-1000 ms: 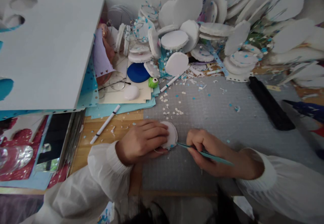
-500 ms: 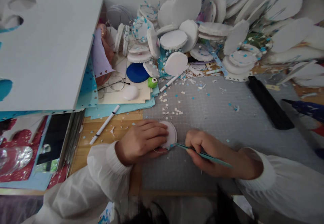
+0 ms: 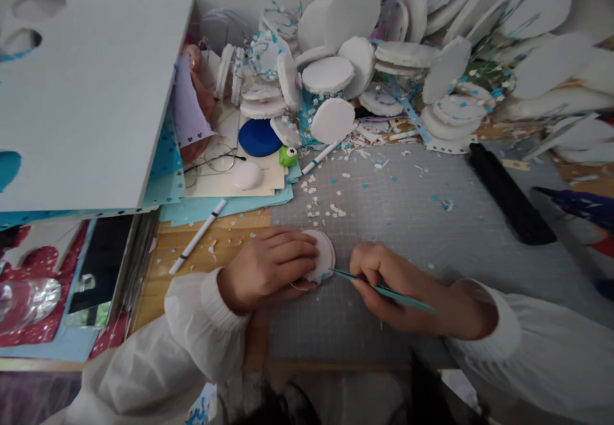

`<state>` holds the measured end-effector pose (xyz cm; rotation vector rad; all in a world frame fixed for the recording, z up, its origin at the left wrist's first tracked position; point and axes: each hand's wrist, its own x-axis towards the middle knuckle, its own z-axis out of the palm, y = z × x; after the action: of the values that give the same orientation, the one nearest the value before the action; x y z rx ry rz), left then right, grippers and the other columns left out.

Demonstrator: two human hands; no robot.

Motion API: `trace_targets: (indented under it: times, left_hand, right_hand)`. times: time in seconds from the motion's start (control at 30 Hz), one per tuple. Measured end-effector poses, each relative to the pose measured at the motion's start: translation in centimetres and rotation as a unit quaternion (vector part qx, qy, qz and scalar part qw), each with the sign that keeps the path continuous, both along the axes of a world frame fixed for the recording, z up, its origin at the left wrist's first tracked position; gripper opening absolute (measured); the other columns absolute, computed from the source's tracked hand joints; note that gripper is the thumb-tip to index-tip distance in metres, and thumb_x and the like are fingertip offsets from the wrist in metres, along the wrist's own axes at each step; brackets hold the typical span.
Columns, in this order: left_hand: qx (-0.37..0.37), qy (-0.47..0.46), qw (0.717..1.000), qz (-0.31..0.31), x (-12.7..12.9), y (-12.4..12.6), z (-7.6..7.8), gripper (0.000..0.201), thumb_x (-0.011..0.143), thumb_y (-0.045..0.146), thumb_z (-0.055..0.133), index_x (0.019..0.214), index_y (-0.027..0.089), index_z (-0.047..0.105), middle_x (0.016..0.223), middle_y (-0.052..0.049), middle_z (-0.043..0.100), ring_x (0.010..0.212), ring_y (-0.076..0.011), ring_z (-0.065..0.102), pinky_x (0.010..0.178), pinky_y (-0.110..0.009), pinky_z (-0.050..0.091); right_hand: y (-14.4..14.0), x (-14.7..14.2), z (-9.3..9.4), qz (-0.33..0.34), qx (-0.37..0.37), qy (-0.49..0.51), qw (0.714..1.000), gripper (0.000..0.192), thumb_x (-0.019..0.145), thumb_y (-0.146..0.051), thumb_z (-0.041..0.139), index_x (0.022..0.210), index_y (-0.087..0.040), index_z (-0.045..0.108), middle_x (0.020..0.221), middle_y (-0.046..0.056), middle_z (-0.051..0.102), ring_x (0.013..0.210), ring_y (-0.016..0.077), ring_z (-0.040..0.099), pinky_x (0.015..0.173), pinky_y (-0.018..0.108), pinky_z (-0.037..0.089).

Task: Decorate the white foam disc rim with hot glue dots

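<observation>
My left hand (image 3: 273, 265) grips a small white disc (image 3: 325, 253) from its left side, with the fingers lying over the top. Bits of blue show along the disc's lower right edge, and a thin wire loops out near my thumb. Teal tweezers (image 3: 393, 294) are pinched in my right hand (image 3: 391, 284). Their tip meets the disc's right edge; whether anything sits between the points is too small to tell. Tiny white flower-shaped pieces (image 3: 330, 210) lie scattered on the mat just beyond the disc.
Under both hands lies a grey cutting mat (image 3: 384, 214). White discs (image 3: 333, 121) pile up along the back. A black bar-shaped object (image 3: 511, 194) rests at right. On the left are a white board (image 3: 91, 105), a white pen (image 3: 197, 236), eyeglasses (image 3: 220, 158) and a blue oval (image 3: 259, 137).
The tweezers in my right hand have shifted slightly left and up, so their tip is closer in on the disc's edge. My left hand keeps its hold.
</observation>
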<state>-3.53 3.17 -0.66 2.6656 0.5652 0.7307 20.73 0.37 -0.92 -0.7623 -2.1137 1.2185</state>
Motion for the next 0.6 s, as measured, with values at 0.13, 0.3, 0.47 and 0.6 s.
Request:
trace_targets:
  times: [0.13, 0.3, 0.47, 0.6]
  left_hand:
    - [0.0, 0.002, 1.0, 0.0, -0.01, 0.03, -0.03, 0.02, 0.084, 0.03, 0.065, 0.096, 0.015, 0.06, 0.095, -0.009, 0.073, 0.101, -0.0231, 0.066, 0.089, -0.037, 0.053]
    - [0.009, 0.003, 1.0, 0.005, -0.04, 0.03, -0.13, 0.022, 0.083, 0.031, 0.066, 0.096, 0.015, 0.06, 0.096, -0.008, 0.073, 0.101, -0.0229, 0.067, 0.089, -0.037, 0.053]
    - [0.006, 0.005, 1.0, 0.004, -0.01, 0.02, -0.05, 0.022, 0.083, 0.031, 0.065, 0.097, 0.015, 0.06, 0.096, -0.008, 0.073, 0.101, -0.0231, 0.066, 0.088, -0.037, 0.053]
    - [0.009, 0.003, 1.0, 0.005, 0.04, 0.05, 0.01, 0.022, 0.083, 0.032, 0.065, 0.096, 0.015, 0.06, 0.095, -0.008, 0.073, 0.101, -0.0228, 0.067, 0.088, -0.037, 0.053]
  right_hand:
    - [-0.01, 0.02, -0.04, -0.008, 0.003, 0.001, 1.0, 0.025, 0.083, -0.006, 0.046, 0.082, -0.022, 0.027, 0.078, -0.002, 0.042, 0.069, 0.0105, 0.039, 0.061, 0.024, 0.035]
    - [0.06, 0.19, 0.05, -0.018, -0.005, 0.034, 0.999, 0.024, 0.082, -0.006, 0.045, 0.082, -0.023, 0.028, 0.074, -0.003, 0.041, 0.064, 0.0098, 0.038, 0.058, 0.024, 0.033]
    - [-0.06, 0.17, 0.05, -0.008, 0.002, 0.005, 1.0, 0.024, 0.082, -0.006, 0.045, 0.081, -0.022, 0.028, 0.076, -0.002, 0.042, 0.066, 0.0104, 0.039, 0.06, 0.024, 0.034]
    - [0.07, 0.0, 0.07, -0.014, 0.004, 0.006, 1.0, 0.024, 0.082, -0.006, 0.044, 0.08, -0.022, 0.027, 0.075, -0.003, 0.041, 0.064, 0.0096, 0.037, 0.059, 0.024, 0.033]
